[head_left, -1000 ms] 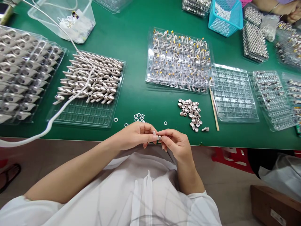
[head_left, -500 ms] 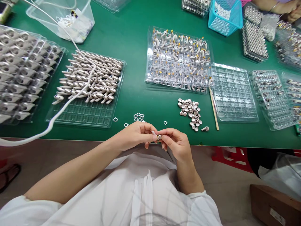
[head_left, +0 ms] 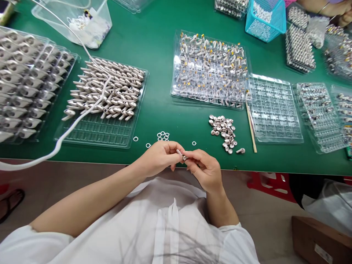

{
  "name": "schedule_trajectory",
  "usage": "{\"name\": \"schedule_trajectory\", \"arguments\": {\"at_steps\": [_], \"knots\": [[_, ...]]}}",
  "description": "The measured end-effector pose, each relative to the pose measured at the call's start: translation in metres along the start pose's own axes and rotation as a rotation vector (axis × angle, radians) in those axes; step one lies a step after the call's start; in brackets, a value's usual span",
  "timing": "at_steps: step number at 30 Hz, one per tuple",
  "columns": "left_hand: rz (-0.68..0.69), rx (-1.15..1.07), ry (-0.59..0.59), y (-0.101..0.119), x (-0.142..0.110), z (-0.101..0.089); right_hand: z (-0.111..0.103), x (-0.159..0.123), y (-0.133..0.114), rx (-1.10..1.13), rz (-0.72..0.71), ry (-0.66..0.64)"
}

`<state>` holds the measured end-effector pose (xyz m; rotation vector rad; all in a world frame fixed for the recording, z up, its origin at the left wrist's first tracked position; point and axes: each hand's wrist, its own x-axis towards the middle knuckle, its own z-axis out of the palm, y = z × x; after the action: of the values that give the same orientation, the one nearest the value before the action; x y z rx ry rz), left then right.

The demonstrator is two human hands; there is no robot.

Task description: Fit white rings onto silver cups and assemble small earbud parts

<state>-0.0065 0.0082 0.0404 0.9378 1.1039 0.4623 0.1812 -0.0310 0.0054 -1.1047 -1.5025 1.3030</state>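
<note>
Between my two hands, just over the table's front edge, is a small earbud [head_left: 184,157] with a pale stem sticking up. My left hand [head_left: 162,157] pinches it from the left between thumb and fingers. From the right, the fingertips of my right hand [head_left: 205,167] close on the same earbud; fingers hide most of it. Past my left hand lie several white rings [head_left: 163,136], with a single ring [head_left: 194,143] beyond my right fingers. To the right is a heap of silvery earbud caps [head_left: 224,132], and one loose earbud [head_left: 240,150] lies beside it.
A tray of stemmed earbud shells [head_left: 106,91] stands left, crossed by a white cable [head_left: 59,145]. Farther back are a tray of small parts [head_left: 210,69], a clear tray [head_left: 275,110], a blue basket [head_left: 265,22] and a wooden stick [head_left: 251,128]. Another person's hand [head_left: 345,16] shows top right.
My right fingers have shifted slightly on the earbud, and its round silvery part has turned and shows less. Both hands stay in nearly the same place.
</note>
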Motion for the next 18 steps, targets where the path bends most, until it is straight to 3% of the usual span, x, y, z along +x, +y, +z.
{"name": "schedule_trajectory", "arguments": {"at_steps": [9,18], "knots": [[-0.013,-0.009,-0.009,-0.004,0.001,-0.001,-0.006,0.004,-0.001,-0.293,-0.306,-0.053],[-0.033,-0.171,-0.081,-0.010,0.004,-0.003,-0.009,0.010,-0.006,-0.433,-0.386,-0.091]]}}
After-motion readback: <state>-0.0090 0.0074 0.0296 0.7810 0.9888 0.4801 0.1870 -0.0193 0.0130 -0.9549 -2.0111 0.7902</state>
